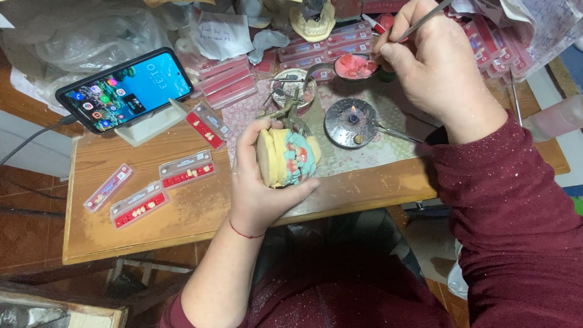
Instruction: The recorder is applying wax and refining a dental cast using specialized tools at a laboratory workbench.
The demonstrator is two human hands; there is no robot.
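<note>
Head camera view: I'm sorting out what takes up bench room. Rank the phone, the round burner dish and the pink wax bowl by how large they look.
1. Phone, clearly the largest, propped on a white stand.
2. Round burner dish with the small flame.
3. Pink wax bowl, smallest, though the right hand covers its edge, so its full width is unsure.

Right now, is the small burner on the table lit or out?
Lit: a small flame shows at the centre of the round metal burner, which sits on the table between the two hands.
</note>
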